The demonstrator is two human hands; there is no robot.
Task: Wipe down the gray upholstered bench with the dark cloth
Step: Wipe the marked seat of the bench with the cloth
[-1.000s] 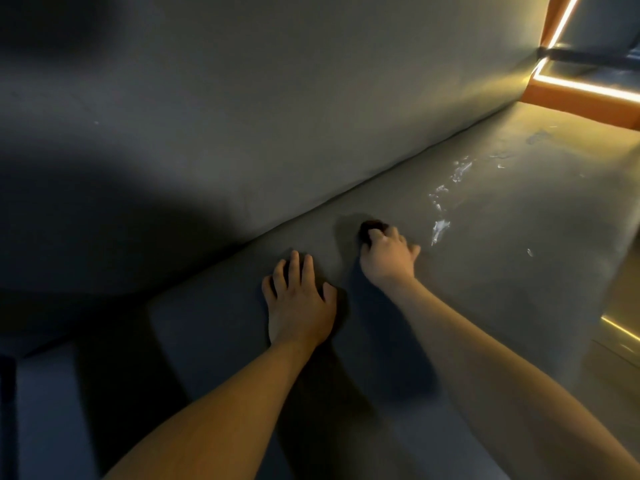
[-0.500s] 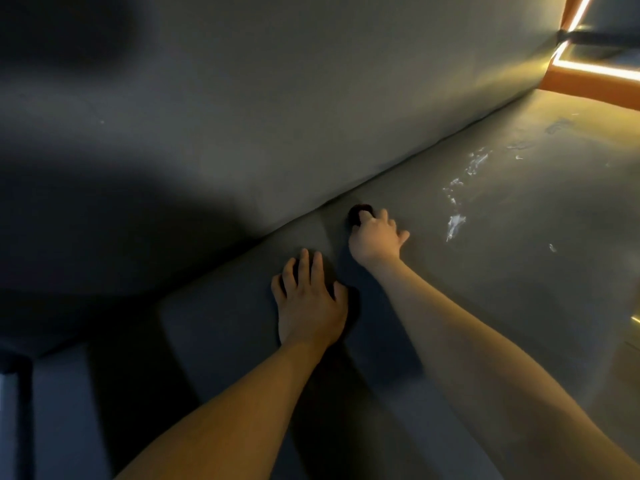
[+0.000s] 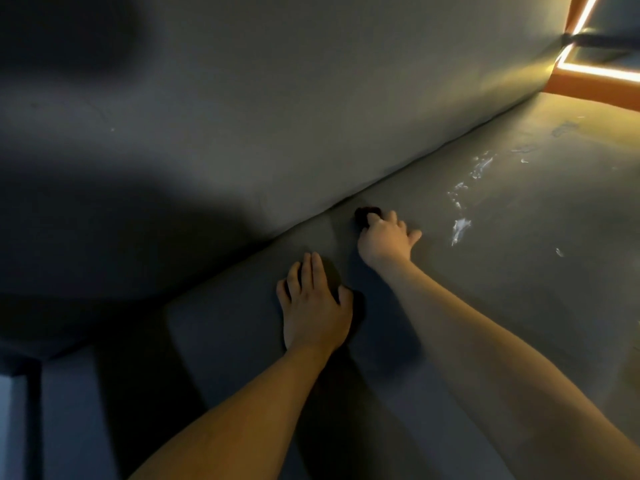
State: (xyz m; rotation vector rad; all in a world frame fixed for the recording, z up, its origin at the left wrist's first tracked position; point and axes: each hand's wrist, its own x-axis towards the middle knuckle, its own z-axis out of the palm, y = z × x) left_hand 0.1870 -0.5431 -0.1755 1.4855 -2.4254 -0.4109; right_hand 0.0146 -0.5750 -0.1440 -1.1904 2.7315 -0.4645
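Near the crease where the gray bench (image 3: 502,289) meets its backrest (image 3: 311,116), the right hand (image 3: 386,239) is gripping the dark cloth (image 3: 363,213) against the seat. The left hand (image 3: 313,306) is lying flat close by, fingers straight. White streaks (image 3: 460,226) are showing to the right.

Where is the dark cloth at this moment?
Head view, centre: the dark cloth is bunched in the right hand on the bench seat, close to the seam below the backrest, left of the white streaks.
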